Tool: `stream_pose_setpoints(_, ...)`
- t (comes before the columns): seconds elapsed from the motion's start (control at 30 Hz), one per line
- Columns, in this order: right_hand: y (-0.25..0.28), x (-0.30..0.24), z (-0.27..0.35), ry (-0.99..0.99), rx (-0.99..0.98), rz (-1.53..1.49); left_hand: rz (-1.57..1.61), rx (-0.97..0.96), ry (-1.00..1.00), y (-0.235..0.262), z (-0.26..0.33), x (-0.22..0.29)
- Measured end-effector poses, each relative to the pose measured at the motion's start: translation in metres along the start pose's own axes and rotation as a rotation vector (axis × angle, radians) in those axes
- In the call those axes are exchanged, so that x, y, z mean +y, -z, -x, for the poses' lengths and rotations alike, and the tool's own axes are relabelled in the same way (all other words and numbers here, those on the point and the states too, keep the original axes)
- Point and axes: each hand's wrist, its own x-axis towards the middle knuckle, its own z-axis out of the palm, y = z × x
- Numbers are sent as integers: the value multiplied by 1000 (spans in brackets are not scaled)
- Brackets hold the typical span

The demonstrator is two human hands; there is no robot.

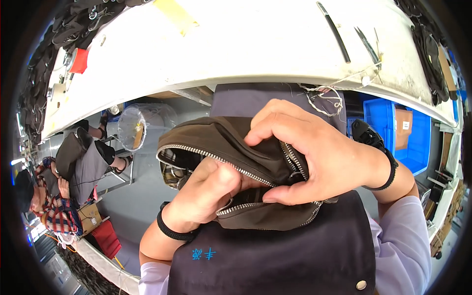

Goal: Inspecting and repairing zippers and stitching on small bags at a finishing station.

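Observation:
A dark brown fabric bag (211,132) with silver-toothed zippers lies over my lap, its main zipper unzipped and the mouth gaping. My left hand (206,191) reaches into that mouth with its fingers curled closed; the fingertips and whatever they hold are hidden inside. From the right side, my right hand (319,152) grips the bag at the zipper's end, the thumb at the lower edge of the mouth and the fingers over the top. A bit of checked lining (170,176) shows at the bag's left.
Beyond the bag runs a white worktable (255,44) with a black pen-like tool (334,32), tweezers (368,46) and white cords (334,98). A blue bin (418,142) stands at right. At left are a plastic-lined waste bin (132,129) and a seated person (64,196).

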Motion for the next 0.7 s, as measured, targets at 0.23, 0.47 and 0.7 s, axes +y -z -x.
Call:
stream_pose_setpoints(0.23, 4, -8, 5, 106, 168, 186, 221, 100, -22, 2, -3, 2)
stream_pose_setpoints(0.47, -2, 1, 12, 121, 233, 123, 372, 18, -53, 2, -2, -4)
stream_pose_setpoints(0.7, -10, 10, 21, 81, 280, 144, -45, 201, -224, -9, -2, -13)
